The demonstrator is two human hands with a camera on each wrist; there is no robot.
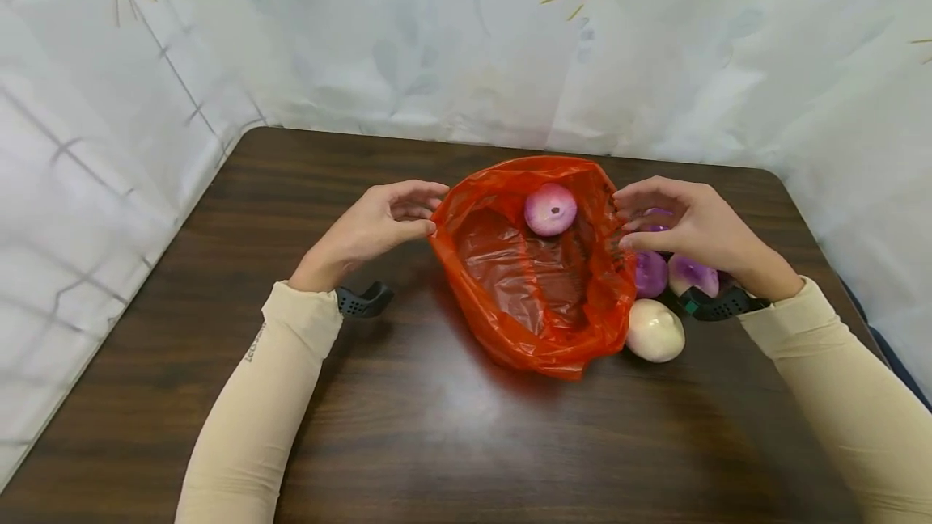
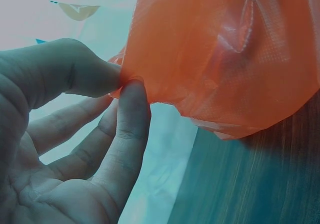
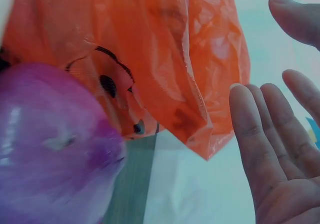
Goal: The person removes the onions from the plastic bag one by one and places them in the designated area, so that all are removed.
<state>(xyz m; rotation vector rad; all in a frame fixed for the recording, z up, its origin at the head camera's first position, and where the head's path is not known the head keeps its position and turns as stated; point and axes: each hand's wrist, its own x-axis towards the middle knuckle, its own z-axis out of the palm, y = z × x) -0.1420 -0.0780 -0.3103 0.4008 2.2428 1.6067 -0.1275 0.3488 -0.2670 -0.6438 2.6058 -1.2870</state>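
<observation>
A red plastic bag (image 1: 510, 338) stands on the table with its mouth spread wide. Inside it, towards the far wall, lies a round pink-and-white fruit or vegetable (image 1: 550, 209) with a small brown dimple. My left hand (image 1: 374, 221) pinches the bag's left rim between thumb and forefinger, as the left wrist view shows. On the other side my right hand (image 1: 688, 221) is beside the right rim, thumb well apart from the straight fingers, gripping nothing. The right wrist view shows those fingertips (image 3: 241, 96) close by the bag.
Right of the bag, partly under my right hand, are several round pieces: a glossy purple one (image 1: 650, 273), a purple-and-white one (image 1: 692, 273) and a cream-white one (image 1: 655, 331). The dark wooden table (image 1: 451, 443) meets a patterned white sheet (image 1: 437, 47) at its back.
</observation>
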